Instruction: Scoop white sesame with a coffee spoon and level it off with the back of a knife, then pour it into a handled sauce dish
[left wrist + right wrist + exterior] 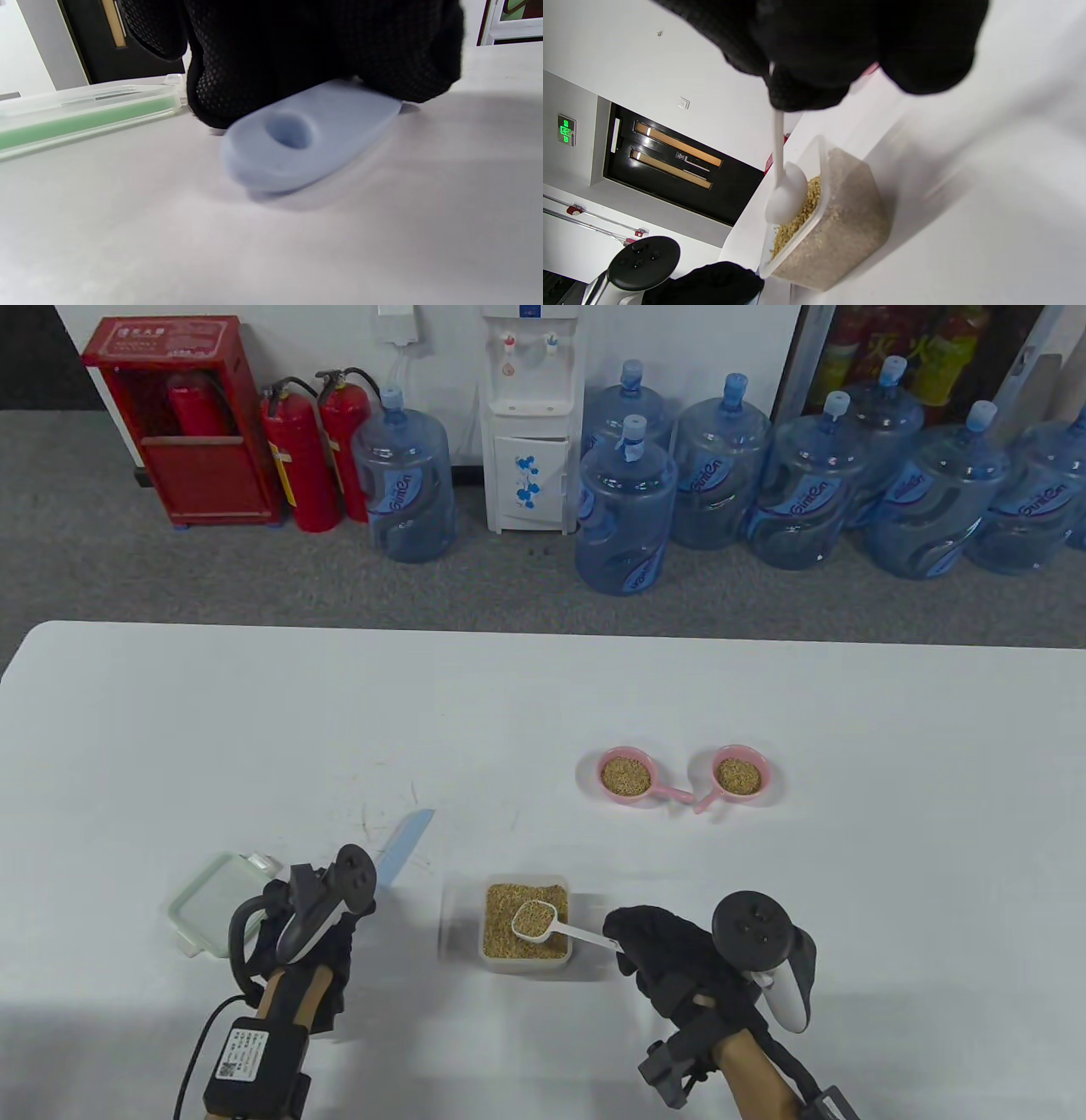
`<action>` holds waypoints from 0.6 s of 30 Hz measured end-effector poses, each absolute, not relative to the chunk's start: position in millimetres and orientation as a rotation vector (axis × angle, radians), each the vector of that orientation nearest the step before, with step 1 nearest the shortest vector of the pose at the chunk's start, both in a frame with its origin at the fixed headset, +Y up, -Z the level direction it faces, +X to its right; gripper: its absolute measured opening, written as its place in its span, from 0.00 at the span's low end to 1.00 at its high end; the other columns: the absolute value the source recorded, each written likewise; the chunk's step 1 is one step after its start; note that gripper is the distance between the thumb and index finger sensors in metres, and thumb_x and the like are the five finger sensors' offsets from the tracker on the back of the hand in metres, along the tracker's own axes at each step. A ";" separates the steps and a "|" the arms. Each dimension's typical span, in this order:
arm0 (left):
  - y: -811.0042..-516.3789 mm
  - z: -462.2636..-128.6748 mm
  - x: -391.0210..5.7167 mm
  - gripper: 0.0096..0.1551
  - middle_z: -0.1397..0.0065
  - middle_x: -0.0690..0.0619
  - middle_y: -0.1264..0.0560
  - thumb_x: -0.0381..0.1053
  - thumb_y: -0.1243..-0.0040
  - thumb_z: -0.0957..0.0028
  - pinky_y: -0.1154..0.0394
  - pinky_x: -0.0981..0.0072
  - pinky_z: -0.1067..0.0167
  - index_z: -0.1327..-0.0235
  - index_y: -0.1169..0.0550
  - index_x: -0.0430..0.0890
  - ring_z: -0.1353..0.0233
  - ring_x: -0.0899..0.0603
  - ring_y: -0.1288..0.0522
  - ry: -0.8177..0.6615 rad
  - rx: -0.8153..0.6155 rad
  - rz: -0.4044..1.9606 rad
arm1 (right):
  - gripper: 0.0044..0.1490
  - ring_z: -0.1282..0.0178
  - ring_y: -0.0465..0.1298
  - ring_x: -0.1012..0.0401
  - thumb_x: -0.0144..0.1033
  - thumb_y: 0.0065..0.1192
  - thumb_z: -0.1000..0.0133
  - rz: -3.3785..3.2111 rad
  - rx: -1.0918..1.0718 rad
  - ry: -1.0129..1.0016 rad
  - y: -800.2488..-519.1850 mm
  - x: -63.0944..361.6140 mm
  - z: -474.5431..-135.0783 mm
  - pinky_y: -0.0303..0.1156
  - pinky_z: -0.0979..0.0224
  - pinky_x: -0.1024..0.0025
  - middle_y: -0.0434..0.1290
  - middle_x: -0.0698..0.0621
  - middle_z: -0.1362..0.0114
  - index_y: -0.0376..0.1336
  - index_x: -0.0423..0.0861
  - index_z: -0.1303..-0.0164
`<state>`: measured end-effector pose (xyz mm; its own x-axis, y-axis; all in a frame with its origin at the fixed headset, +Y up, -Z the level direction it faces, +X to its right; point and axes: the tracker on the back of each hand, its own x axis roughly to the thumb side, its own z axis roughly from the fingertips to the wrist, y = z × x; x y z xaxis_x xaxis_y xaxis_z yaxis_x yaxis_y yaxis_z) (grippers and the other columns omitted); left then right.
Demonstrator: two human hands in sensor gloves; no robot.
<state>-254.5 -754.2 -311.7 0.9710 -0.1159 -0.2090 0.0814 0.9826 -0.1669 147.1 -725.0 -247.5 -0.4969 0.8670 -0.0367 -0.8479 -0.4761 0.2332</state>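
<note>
Room: grey carpet beyond the table, with blue water jugs (925, 504), a white dispenser (530, 420), red extinguishers (310, 453) and a red cabinet (182, 420) along the wall.
Table (254, 712): white, spans the whole near field; carries everything below.
Tub (526, 922): clear, rectangular, filled with sesame (501, 933); stands near the front edge between the two hands.
Lid (208, 903): pale green with a clear rim, lies flat just left of the left hand; seen edge-on in the left wrist view (85, 114).
Left hand (310, 937): black glove, tracker on its back, fingers curled round the knife handle (305, 135), which is pale blue with a hole through its end and sits low over the table.
Right hand (670, 954): black glove, tracker on its back, fingertips pinching the end of the spoon handle, just right of the tub.
Knife (405, 844): pale blue blade pointing away and to the right from the left hand, tip well left of the dishes, apart from the tub.
Dishes: two pink handled sauce dishes, left (626, 774) and right (738, 774), each holding sesame, handles angled toward each other and nearly meeting; far side of the table, behind the tub.
Spoon (536, 920): white, bowl heaped with sesame, held over the tub's open top; handle runs right to the fingers (806, 84).
</note>
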 end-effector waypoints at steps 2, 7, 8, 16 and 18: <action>-754.5 -311.5 -253.3 0.21 0.48 0.57 0.15 0.62 0.33 0.52 0.31 0.45 0.25 0.49 0.15 0.56 0.47 0.48 0.14 0.215 -0.156 -0.109 | 0.27 0.66 0.79 0.66 0.34 0.57 0.36 2.072 0.106 0.268 -725.1 146.9 -247.4 0.80 0.47 0.58 0.80 0.39 0.47 0.69 0.36 0.31; -754.2 -310.4 -246.3 0.22 0.47 0.57 0.15 0.63 0.34 0.50 0.31 0.45 0.25 0.48 0.15 0.56 0.46 0.47 0.14 0.197 -0.147 -0.182 | 0.27 0.66 0.79 0.66 0.34 0.57 0.36 2.071 0.106 0.268 -725.2 146.6 -247.3 0.80 0.47 0.58 0.80 0.39 0.47 0.69 0.36 0.31; -754.3 -310.2 -245.3 0.22 0.47 0.57 0.15 0.63 0.34 0.50 0.31 0.45 0.25 0.48 0.15 0.56 0.46 0.47 0.14 0.194 -0.144 -0.194 | 0.27 0.66 0.79 0.66 0.34 0.57 0.36 2.072 0.106 0.269 -725.2 146.7 -247.3 0.80 0.47 0.58 0.80 0.39 0.47 0.69 0.36 0.31; -748.0 -307.2 -246.9 0.29 0.40 0.56 0.17 0.66 0.37 0.48 0.34 0.43 0.24 0.38 0.18 0.54 0.40 0.46 0.15 0.205 -0.160 -0.140 | 0.27 0.66 0.79 0.65 0.34 0.57 0.36 2.069 0.101 0.263 -725.1 147.3 -247.4 0.80 0.47 0.58 0.80 0.39 0.47 0.69 0.36 0.31; -740.6 -304.5 -245.9 0.31 0.37 0.55 0.18 0.67 0.38 0.48 0.35 0.42 0.23 0.35 0.20 0.54 0.37 0.45 0.16 0.196 -0.127 -0.116 | 0.27 0.66 0.79 0.65 0.34 0.57 0.36 2.068 0.102 0.264 -725.2 147.2 -247.4 0.80 0.47 0.57 0.80 0.39 0.47 0.69 0.36 0.31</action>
<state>-245.9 -740.6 -304.5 0.9742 -0.1268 -0.1868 0.1021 0.9854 -0.1364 147.2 -725.2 -247.4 -0.4898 0.8710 -0.0374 -0.8525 -0.4696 0.2295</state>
